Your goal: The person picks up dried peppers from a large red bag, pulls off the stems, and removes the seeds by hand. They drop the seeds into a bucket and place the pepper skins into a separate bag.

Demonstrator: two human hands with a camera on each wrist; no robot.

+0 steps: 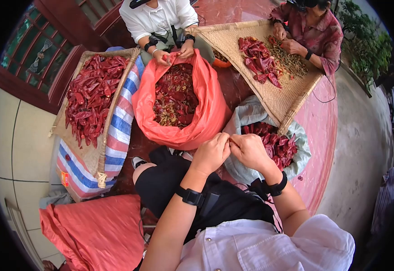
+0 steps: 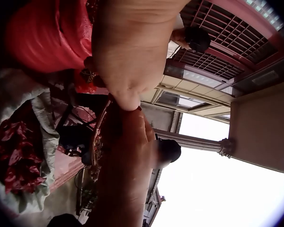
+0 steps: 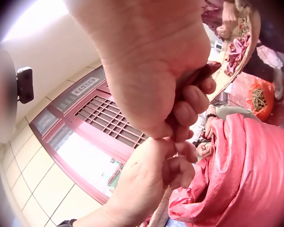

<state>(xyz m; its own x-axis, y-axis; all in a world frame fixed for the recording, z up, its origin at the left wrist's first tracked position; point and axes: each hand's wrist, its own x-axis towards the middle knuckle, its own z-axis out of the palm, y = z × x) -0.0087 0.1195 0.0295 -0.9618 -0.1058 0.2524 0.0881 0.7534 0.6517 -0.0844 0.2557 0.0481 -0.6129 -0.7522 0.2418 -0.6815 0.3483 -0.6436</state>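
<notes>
Judged step, splitting: right hand (image 1: 251, 151) curls round dried red chilli (image 3: 206, 71), right of centre in right-wrist view; left hand (image 1: 209, 154) seemingly pinches its end; next move likely wants a steady outward pull.

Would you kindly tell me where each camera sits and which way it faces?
Head: worn on the head, facing forward and down toward the red sack; left hand, right hand, forearms and pale shirt show.
Left wrist: worn there, looking past the hands toward a pale green sack and bright sky; both hands show.
Right wrist: worn there, looking past the hands toward a latticed window; both hands show, the right uppermost.
Shared: the head and right wrist views both include the two hands and the red sack.
</notes>
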